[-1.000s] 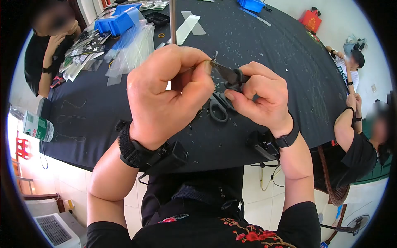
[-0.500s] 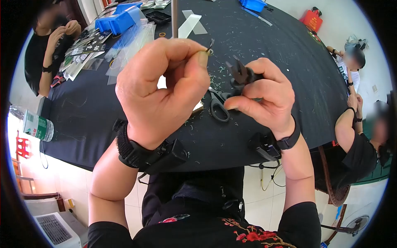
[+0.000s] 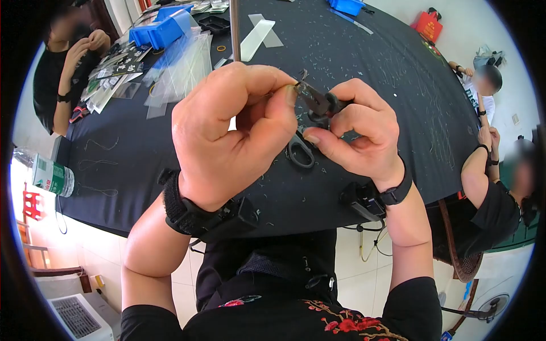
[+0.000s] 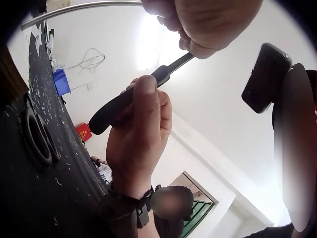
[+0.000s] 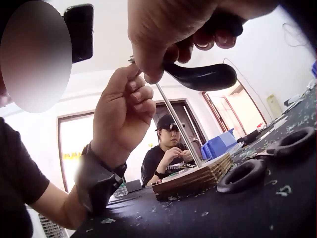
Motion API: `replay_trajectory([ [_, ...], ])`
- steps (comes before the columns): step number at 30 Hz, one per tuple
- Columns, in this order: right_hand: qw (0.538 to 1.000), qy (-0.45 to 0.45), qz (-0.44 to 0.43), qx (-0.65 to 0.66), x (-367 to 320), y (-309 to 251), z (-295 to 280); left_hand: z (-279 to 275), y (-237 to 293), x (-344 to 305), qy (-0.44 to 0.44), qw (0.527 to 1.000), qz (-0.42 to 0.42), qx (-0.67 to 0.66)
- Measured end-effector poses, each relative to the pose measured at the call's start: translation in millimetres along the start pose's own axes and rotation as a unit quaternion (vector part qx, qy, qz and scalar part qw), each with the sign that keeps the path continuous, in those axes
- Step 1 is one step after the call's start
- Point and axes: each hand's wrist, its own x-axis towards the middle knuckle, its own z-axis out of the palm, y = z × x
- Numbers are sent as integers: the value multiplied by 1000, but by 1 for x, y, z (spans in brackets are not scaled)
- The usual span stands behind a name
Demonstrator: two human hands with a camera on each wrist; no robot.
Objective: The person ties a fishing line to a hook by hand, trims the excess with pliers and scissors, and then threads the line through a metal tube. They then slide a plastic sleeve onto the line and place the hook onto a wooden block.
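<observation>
Held up over the black-covered table, my left hand (image 3: 233,133) pinches a small dark wiry piece (image 3: 304,74) between thumb and forefinger. Most of that piece is hidden by the fingertips; thin ends stick out. My right hand (image 3: 367,131) grips a pair of pliers (image 3: 314,100) with black handles. The pliers' tip is right at the left fingertips, overlapping the piece in the head view. One curved handle (image 5: 203,77) shows under the right hand in the right wrist view. Below the hands, dark-handled scissors (image 3: 301,152) lie on the table.
A metal rod (image 5: 178,121) rises from a layered wooden block (image 5: 195,183) beside the left hand. Clear plastic sheets (image 3: 185,71), blue bins (image 3: 156,35) and a white strip (image 3: 257,40) lie farther back. Small clippings dot the black tablecloth (image 3: 398,170). Other people sit around the table.
Half a second ago the pliers stood apart from the left hand with their jaws spread. Now both hands have come together again, the pliers' tip back at the pinched piece.
</observation>
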Motion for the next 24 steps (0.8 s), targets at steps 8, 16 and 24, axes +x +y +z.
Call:
replay_trajectory([
  [8, 1000, -4, 21, -1, 0, -1, 1, -3, -5, 1, -12, 999, 25, 16],
  [16, 998, 12, -70, -1, -1, 1, -2, -6, -1, 1, 68, 995, 63, 43],
  [24, 961, -65, 243, -110, -24, 63, -2, -6, -3, 5, 103, 993, 40, -37],
])
